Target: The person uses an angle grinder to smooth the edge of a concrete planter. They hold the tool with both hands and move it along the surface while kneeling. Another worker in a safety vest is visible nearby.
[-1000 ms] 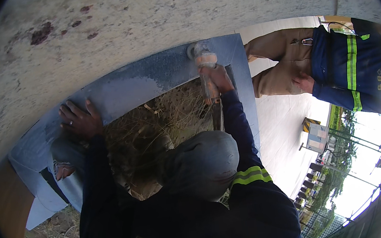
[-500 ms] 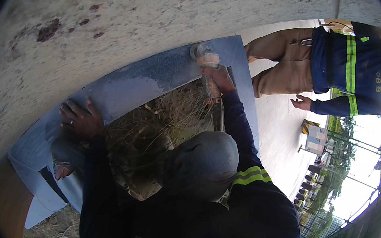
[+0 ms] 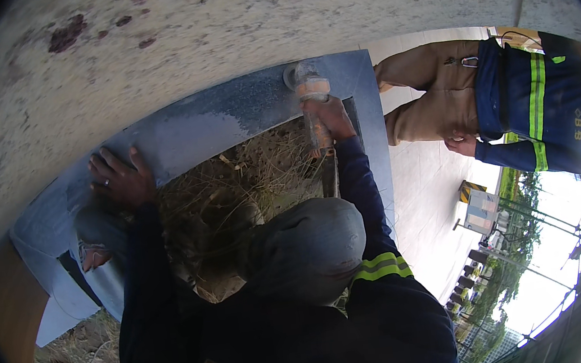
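Observation:
My right hand (image 3: 332,117) is wrapped round the body of a dusty orange-and-grey angle grinder (image 3: 313,90). Its round disc lies against the far right part of a blue-grey slab (image 3: 191,137), close under the speckled wall. Beside the disc the slab has a darker, rough-looking patch. At the slab's left part, my left hand (image 3: 123,179) presses down with fingers spread, holding nothing. A ring shows on one of its fingers. My bent knee (image 3: 313,244) in worn jeans is between my arms.
A pale speckled wall (image 3: 227,22) curves across the top. Dry grass and soil (image 3: 252,164) show in the slab's opening. On the right stands a person (image 3: 431,88) in brown trousers, by a pale pavement (image 3: 428,208) with a striped barrier box (image 3: 478,205).
The grinder and my right hand have shifted very slightly left. The other person's hand has drawn in toward their body. My left hand stays in place.

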The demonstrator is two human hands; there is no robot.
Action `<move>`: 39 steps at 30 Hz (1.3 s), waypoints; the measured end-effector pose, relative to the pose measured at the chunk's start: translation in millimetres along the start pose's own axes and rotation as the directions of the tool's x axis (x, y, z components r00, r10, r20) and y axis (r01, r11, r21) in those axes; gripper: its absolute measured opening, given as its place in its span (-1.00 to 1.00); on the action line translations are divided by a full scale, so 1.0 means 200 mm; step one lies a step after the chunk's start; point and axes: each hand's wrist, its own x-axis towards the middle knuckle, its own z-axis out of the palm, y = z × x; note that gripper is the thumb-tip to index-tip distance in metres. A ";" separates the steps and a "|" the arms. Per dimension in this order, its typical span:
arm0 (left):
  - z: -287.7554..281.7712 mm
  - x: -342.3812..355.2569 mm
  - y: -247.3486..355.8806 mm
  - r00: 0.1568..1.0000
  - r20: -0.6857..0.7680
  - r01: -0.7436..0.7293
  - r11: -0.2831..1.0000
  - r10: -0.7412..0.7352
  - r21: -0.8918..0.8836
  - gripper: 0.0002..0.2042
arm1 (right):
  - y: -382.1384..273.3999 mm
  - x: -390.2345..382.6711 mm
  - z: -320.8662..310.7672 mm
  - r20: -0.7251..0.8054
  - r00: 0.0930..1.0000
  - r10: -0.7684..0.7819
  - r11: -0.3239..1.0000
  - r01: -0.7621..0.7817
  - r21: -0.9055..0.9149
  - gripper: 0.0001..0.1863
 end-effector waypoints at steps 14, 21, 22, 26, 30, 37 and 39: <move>0.01 0.00 -0.01 1.000 -0.016 -0.003 1.000 0.004 0.016 -0.33 | 0.00 -0.02 0.05 0.028 0.999 -0.026 0.999 0.025 0.022 -0.57; -0.01 0.00 0.01 1.000 -0.001 0.003 1.000 -0.003 0.009 -0.32 | 0.02 -0.01 0.03 0.020 0.999 -0.029 0.999 0.029 0.019 -0.56; -0.01 0.00 0.00 1.000 -0.007 0.002 1.000 -0.002 0.008 -0.32 | 0.02 -0.02 0.06 0.037 0.997 -0.063 0.998 0.062 0.016 -0.55; 0.00 0.00 0.00 1.000 -0.023 0.003 1.000 -0.003 -0.006 -0.32 | 0.01 -0.04 0.12 0.045 0.997 -0.066 0.996 0.068 -0.054 -0.55; 0.01 0.00 0.00 1.000 -0.007 -0.003 1.000 0.003 0.000 -0.33 | 0.02 -0.02 0.06 0.040 0.998 -0.051 0.998 0.052 -0.023 -0.59; 0.02 0.00 0.00 1.000 -0.024 0.002 1.000 -0.002 0.011 -0.33 | 0.01 -0.01 0.02 0.000 1.000 -0.014 1.000 0.014 0.014 -0.62; 0.02 0.00 0.00 1.000 -0.024 0.002 1.000 -0.002 0.013 -0.33 | 0.02 0.00 0.05 0.038 0.997 -0.066 0.998 0.066 0.017 -0.61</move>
